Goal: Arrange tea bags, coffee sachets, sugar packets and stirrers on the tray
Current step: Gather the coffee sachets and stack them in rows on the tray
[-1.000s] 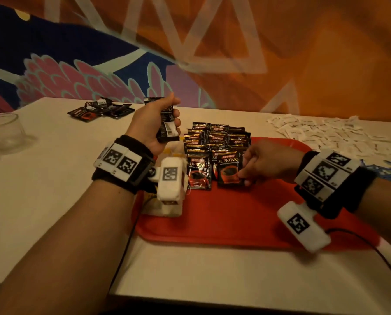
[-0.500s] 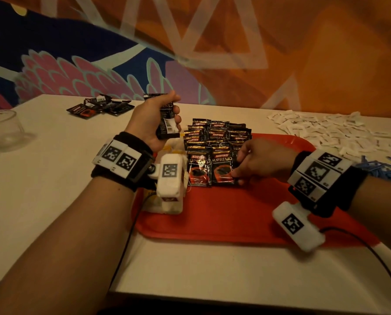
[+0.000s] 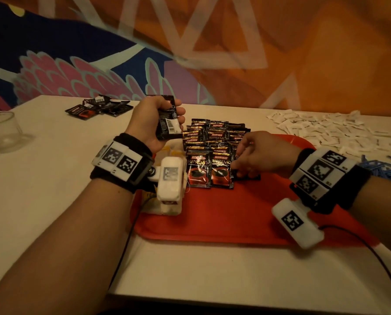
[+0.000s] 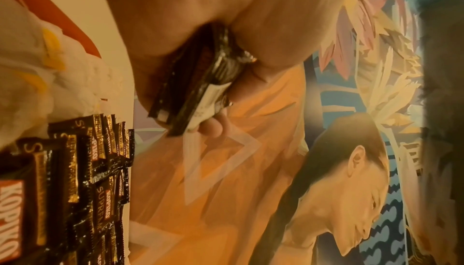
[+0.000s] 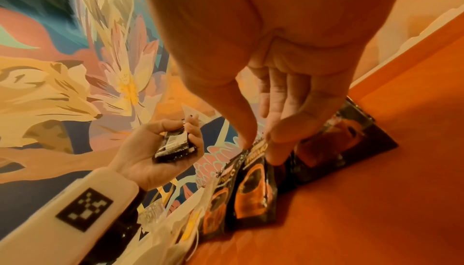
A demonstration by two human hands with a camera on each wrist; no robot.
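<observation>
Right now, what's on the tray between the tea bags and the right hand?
Head view: the front two coffee sachets, side by side, lie between the tea bags and the right hand, on the red tray.

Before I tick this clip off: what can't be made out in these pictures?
- How many coffee sachets the left hand holds: its grip covers the stack in every view.
- Tea bags: mostly hidden behind the left wrist camera in the head view, blurred in the wrist views.
- The third front-row sachet: the right hand covers most of it in both views.
- Blue stirrers: cut off by the right edge in the head view.
</observation>
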